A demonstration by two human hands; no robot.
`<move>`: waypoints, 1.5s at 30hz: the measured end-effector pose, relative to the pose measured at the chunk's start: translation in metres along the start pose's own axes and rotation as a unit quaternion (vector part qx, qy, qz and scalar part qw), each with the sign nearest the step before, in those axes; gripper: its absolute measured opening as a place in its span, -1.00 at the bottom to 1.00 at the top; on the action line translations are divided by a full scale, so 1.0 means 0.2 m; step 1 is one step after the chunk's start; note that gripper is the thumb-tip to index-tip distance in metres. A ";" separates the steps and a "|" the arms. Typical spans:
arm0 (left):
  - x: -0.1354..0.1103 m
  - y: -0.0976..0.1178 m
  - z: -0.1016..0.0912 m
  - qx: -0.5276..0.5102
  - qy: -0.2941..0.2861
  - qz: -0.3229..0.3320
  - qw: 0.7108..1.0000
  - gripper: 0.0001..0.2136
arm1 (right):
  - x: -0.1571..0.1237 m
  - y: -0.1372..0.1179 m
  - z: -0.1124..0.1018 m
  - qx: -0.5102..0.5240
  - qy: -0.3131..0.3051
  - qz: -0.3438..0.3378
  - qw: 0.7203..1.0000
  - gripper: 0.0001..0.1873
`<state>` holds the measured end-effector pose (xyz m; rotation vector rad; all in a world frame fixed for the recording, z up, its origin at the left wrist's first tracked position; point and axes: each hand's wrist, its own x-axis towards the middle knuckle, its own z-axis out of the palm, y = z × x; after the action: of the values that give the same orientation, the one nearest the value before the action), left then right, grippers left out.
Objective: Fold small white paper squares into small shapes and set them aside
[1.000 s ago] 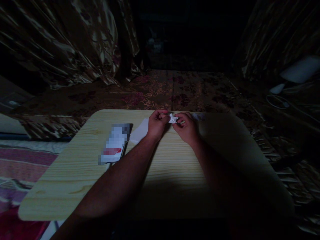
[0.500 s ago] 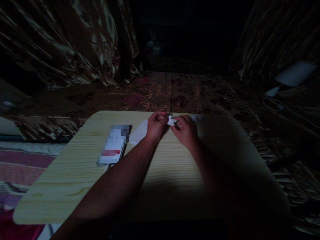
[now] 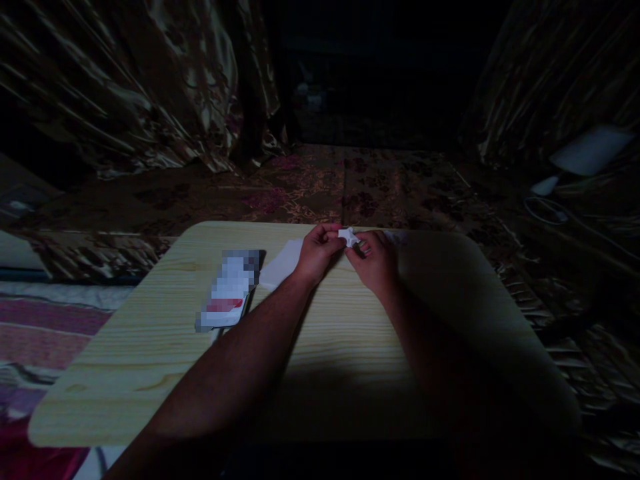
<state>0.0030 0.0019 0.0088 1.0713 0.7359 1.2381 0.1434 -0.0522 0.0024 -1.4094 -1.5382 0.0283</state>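
Both hands meet near the far edge of a light wooden table (image 3: pixel 150 347). My left hand (image 3: pixel 316 255) and my right hand (image 3: pixel 375 261) each pinch a small white folded paper piece (image 3: pixel 349 236), star-like in outline, held between their fingertips just above the tabletop. A white sheet of paper (image 3: pixel 281 264) lies flat on the table just left of my left hand, partly hidden by it. The room is very dark, so fine detail of the paper is hard to see.
A blurred white packet with a red stripe (image 3: pixel 230 290) lies on the table's left half. A patterned carpet (image 3: pixel 350 183) lies beyond the table, with shiny drapes (image 3: pixel 125 87) at left. A white device and cable (image 3: pixel 555 193) lie at right.
The hands and the small paper piece have shifted slightly to the right and a little up; the pinch on it has been kept throughout.
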 end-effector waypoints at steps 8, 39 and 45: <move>0.00 -0.02 -0.01 0.034 -0.002 0.016 0.999 -0.65 | 0.02 0.03 0.02 0.131 -0.024 0.066 0.989 -0.74; -0.01 0.00 0.00 0.036 -0.008 -0.005 0.999 -0.81 | 0.05 0.08 -0.01 0.246 -0.095 0.176 0.948 -0.90; -0.01 -0.01 0.00 0.028 -0.013 -0.006 1.000 -0.81 | 0.05 0.07 -0.02 0.227 -0.098 0.180 0.952 -0.87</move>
<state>0.0034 0.0009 0.0077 1.1261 0.7598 1.1978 0.1576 -0.0421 0.0029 -1.3155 -1.2987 0.7202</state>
